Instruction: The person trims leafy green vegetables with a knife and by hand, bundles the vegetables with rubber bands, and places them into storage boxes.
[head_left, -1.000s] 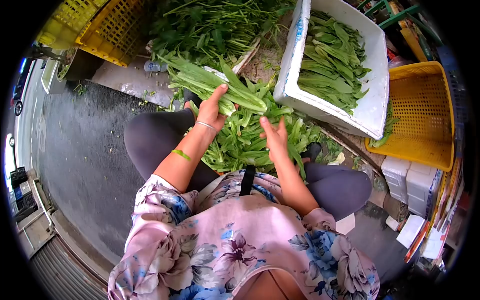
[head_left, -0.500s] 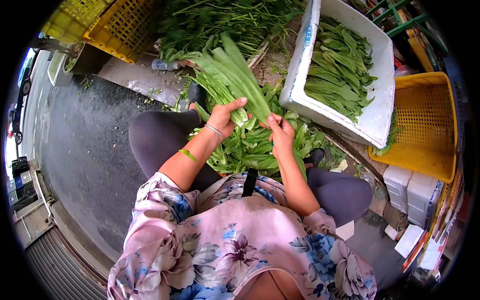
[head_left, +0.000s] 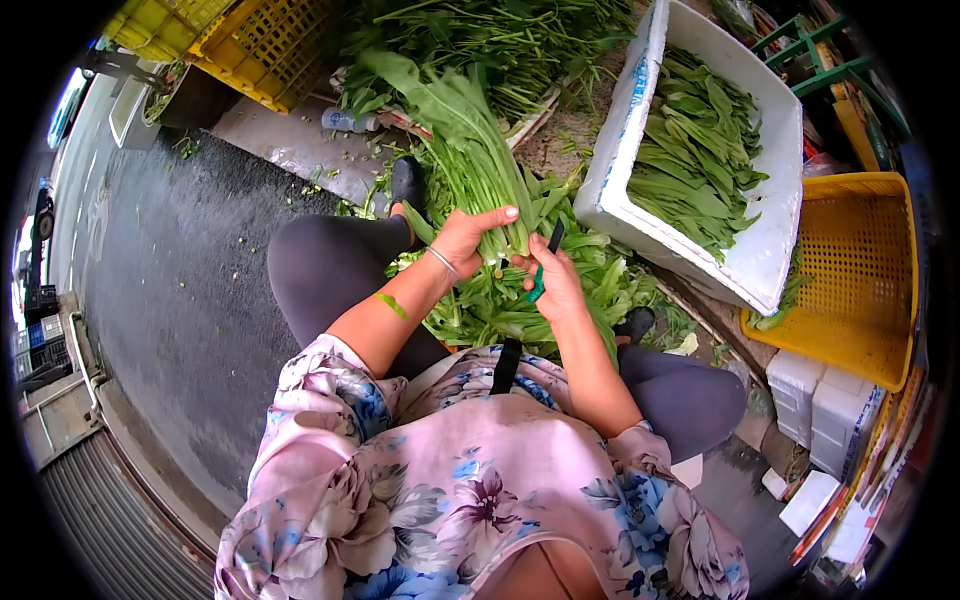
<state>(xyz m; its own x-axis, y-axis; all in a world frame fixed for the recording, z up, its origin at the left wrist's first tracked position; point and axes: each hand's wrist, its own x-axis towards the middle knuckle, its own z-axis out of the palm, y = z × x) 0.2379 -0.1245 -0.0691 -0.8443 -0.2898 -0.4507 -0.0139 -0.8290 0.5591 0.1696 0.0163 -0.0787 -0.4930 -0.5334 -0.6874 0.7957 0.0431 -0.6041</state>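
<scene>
My left hand [head_left: 470, 240] is closed around the stems of a bunch of long leafy greens [head_left: 455, 140], whose leaves point away from me. Close to the cut stem ends is my right hand [head_left: 556, 285], its fingers wrapped around the green handle of a small knife [head_left: 540, 280]. The knife's dark blade sticks up beside the bunch. Its tip is near the stems, but I cannot tell whether it touches them. Below both hands, a heap of loose leafy greens [head_left: 500, 310] lies between my legs.
A white foam box [head_left: 670, 262] with stacked greens [head_left: 695, 150] stands at the right, next to a yellow crate [head_left: 850, 240]. More stemmed greens [head_left: 480, 40] lie ahead. Yellow baskets [head_left: 265, 50] stand at the upper left, and a plastic bottle [head_left: 348, 121] lies nearby.
The long leaf that my right fingers pinched now lies with the bunch in my left hand. My right hand has drawn slightly down, and the knife in it now shows clearly.
</scene>
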